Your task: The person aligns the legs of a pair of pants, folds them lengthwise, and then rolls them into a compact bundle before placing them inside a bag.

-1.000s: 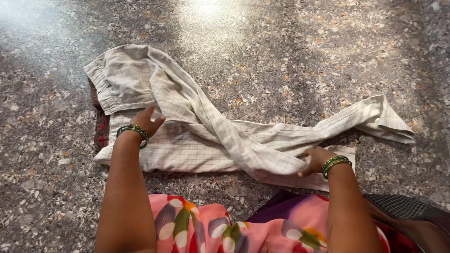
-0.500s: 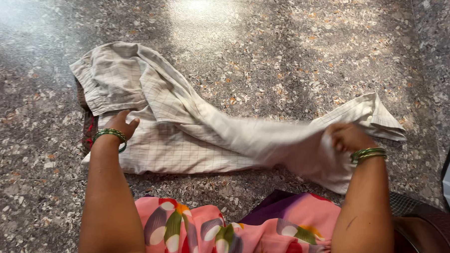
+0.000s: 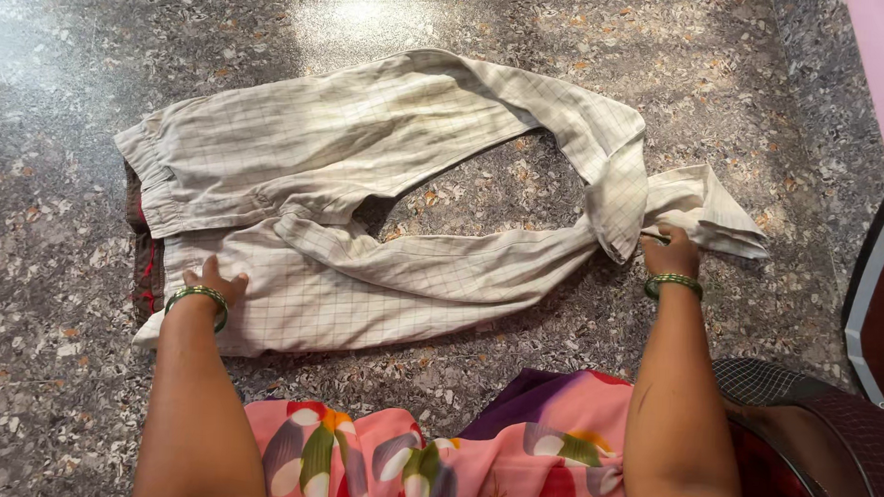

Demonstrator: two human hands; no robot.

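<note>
A pair of pale checked trousers lies spread on the speckled stone floor in front of the kneeling person. The waistband end sits beyond and to the left of the left fingers, with a strip of dark red cloth showing from under that edge, just left of them. The left hand lies flat on the nearer leg of the trousers, fingers spread and pressing down, gripping nothing. A green bangle circles that wrist.

The right hand rests on the far end of the nearer trouser leg, fingers curled down onto the cloth; whether they pinch it or only press it I cannot tell. The hem fans out just past the right fingertips, to their right. The other leg arcs away from both hands, looping over bare floor, and its end folds down to land just left of the right fingers, overlapping the nearer leg there. A second green bangle sits on the right wrist.

Nearer than both hands, a pink flowered garment covers the person's lap.
</note>
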